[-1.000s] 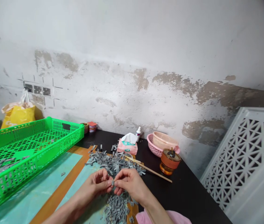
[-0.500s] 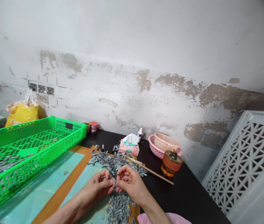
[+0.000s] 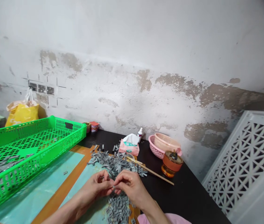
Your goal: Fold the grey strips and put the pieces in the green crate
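My left hand point(image 3: 101, 186) and my right hand point(image 3: 132, 187) meet above the table, fingertips pinched together on a small grey piece point(image 3: 113, 187). The fingers cover most of it, so its exact shape is unclear. Just beyond my hands lies a loose heap of grey strips point(image 3: 107, 161), some curved. Below them, nearer to me, is a pile of small grey rectangular pieces point(image 3: 118, 210) that look like little buckles or clips. Both heaps lie on or beside a pale blue sheet point(image 3: 76, 166) edged with brown tape.
A green plastic crate point(image 3: 62, 143) holding grey strips stands at left, a yellow bag point(image 3: 25, 114) behind it. Beyond the strips are a tissue pack point(image 3: 128, 148) and white bottle point(image 3: 140, 134). A wooden stick point(image 3: 158, 176), amber jar point(image 3: 171, 166) and pink basins point(image 3: 167, 142) are to the right.
My right hand has turned slightly, its fingers lowering and closing in against my left fingertips over the small grey piece. My left hand is nearly still.
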### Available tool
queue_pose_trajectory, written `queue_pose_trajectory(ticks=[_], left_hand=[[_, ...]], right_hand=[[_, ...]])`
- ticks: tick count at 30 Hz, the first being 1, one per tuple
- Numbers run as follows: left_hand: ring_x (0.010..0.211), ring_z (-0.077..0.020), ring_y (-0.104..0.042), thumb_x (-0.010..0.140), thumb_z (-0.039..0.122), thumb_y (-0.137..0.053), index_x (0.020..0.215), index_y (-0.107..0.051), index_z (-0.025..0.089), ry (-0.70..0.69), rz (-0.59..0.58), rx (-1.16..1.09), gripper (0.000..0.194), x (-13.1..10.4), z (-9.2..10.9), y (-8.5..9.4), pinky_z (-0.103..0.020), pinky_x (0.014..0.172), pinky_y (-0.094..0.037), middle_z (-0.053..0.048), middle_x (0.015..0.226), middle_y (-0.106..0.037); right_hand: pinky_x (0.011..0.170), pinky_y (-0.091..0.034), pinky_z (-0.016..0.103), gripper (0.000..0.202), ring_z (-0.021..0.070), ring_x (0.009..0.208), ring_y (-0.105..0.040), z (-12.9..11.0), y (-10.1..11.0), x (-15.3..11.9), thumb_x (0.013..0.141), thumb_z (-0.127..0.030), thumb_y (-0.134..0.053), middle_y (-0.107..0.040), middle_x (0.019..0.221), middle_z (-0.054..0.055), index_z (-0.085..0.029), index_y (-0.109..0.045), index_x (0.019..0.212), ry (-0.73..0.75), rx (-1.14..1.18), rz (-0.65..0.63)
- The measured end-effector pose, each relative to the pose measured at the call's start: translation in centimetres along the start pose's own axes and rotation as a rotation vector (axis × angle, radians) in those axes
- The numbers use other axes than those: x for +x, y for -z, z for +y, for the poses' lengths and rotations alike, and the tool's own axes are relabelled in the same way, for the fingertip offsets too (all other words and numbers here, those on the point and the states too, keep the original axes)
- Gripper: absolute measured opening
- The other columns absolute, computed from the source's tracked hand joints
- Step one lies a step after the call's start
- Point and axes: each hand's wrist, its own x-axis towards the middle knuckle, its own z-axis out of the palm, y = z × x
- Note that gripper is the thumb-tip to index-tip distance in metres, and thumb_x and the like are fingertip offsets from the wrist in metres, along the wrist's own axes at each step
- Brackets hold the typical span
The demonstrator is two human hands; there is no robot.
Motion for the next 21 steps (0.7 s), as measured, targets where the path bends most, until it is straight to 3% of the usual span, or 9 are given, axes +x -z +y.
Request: queue_pose_trajectory(ticks=[5, 8, 13, 17, 21], left_hand=[[0.052, -0.0078, -0.059, 0.057, 0.022, -0.089, 0.062, -0.044, 0.019, 0.043, 0.046, 0.02, 0.046, -0.1, 0.3, 0.0, -0.016, 0.053, -0.042, 0.002, 0.059, -0.066], [0.052, -0.0073, -0.059, 0.058, 0.021, -0.089, 0.062, -0.045, 0.019, 0.04, 0.042, 0.038, 0.045, -0.3, 0.8, 0.0, -0.015, 0.052, -0.045, 0.003, 0.061, -0.065], [0.061, -0.0076, -0.064, 0.068, 0.015, -0.083, 0.063, -0.048, 0.018, -0.024, 0.057, -0.009, 0.036, -0.7, 2.0, 0.2, -0.015, 0.06, -0.051, 0.004, 0.065, -0.063], [0.065, -0.0081, -0.067, 0.066, 0.01, -0.085, 0.072, -0.06, 0.017, -0.106, 0.09, -0.131, 0.026, -0.5, 2.2, 0.7, -0.015, 0.065, -0.054, 0.002, 0.072, -0.068], [0.074, -0.0122, -0.071, 0.057, 0.005, -0.089, 0.091, -0.072, 0.013, -0.039, 0.127, -0.207, 0.039, -0.4, 1.5, 0.6, -0.018, 0.07, -0.056, -0.007, 0.088, -0.076]], right_hand=[[0.07, -0.045, 0.026, 0.018, 0.0151, 0.076, -0.057, -1.1, 0.0, -0.5, 0.083, -0.006, -0.051, -0.056, 0.082, 0.0, -0.02, -0.061, 0.078, 0.196, -0.399, -0.074], [0.075, -0.042, 0.027, 0.018, 0.0161, 0.084, -0.055, -1.4, 0.1, -0.6, 0.085, -0.004, -0.048, -0.054, 0.087, 0.001, -0.02, -0.056, 0.082, 0.258, -0.493, -0.1], [0.074, -0.039, 0.026, 0.02, 0.0156, 0.083, -0.051, -1.5, 0.4, -0.5, 0.085, -0.002, -0.043, -0.049, 0.087, 0.001, -0.021, -0.05, 0.083, 0.248, -0.465, 0.028], [0.068, -0.04, 0.026, 0.017, 0.015, 0.075, -0.05, -0.8, 0.2, -0.3, 0.085, -0.006, -0.044, -0.049, 0.082, 0.0, -0.021, -0.05, 0.08, 0.209, -0.389, 0.075], [0.061, -0.043, 0.025, 0.01, 0.0144, 0.067, -0.052, 0.5, -0.2, 0.0, 0.09, -0.017, -0.042, -0.05, 0.076, -0.001, -0.021, -0.05, 0.084, 0.148, -0.194, 0.192]])
